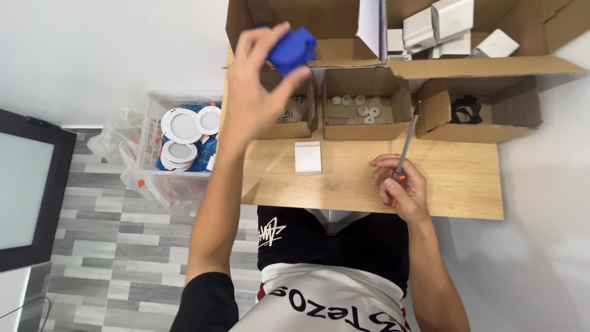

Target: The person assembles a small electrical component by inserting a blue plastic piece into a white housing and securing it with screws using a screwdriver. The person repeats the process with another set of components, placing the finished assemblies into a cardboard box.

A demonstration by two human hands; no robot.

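Screwdriver (402, 161) sits clamped in my right hand (402, 190) on the counter (344, 178), shaft pointing far. My left hand (258, 92) grips a blue part (294, 49), raised up far-left of it.

The left hand (255, 80) is raised above the wooden table (344, 175) and grips a blue plastic part (292, 49) between thumb and fingers. The right hand (401, 187) rests on the table, closed around a screwdriver (405, 147) with its shaft pointing toward the open cardboard boxes (362, 110). A small white block (308, 158) lies on the table between the hands. A clear bin of round white lamp fittings (184, 132) stands on the floor left of the table.
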